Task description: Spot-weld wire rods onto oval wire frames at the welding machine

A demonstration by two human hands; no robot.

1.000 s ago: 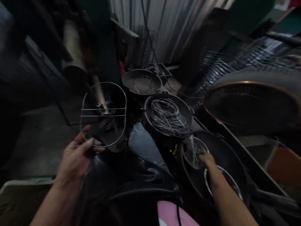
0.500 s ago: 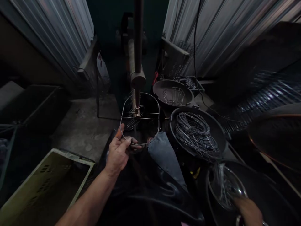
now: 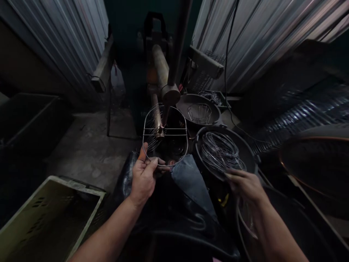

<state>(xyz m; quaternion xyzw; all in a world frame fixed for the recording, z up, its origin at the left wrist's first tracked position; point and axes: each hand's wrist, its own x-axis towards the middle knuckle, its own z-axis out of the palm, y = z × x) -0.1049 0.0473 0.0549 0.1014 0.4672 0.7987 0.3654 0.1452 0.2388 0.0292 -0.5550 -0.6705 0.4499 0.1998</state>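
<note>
My left hand (image 3: 144, 180) is closed on the near edge of a rounded wire frame (image 3: 174, 135), thumb on top. Two parallel wires cross the middle of this frame, which is held beside the tip of a metal bar (image 3: 158, 122) and under a dark upright rod (image 3: 178, 47). My right hand (image 3: 245, 185) is to the right of my lap, its fingertips pinched together in front of a pan (image 3: 199, 151) of bundled wire rings (image 3: 219, 149). Whatever those fingers hold is too dark and small to make out.
Behind the rings stands another pan (image 3: 185, 103) with a wire basket (image 3: 200, 113). A yellowish crate (image 3: 24, 207) is at lower left. At lower right a round container (image 3: 241, 222) is partly behind my right arm. A cable (image 3: 227, 62) hangs at right.
My right hand has come up and left from the container of wire pieces at lower right to the pan of rings. My left hand still holds the wire frame. The view has shifted slightly.
</note>
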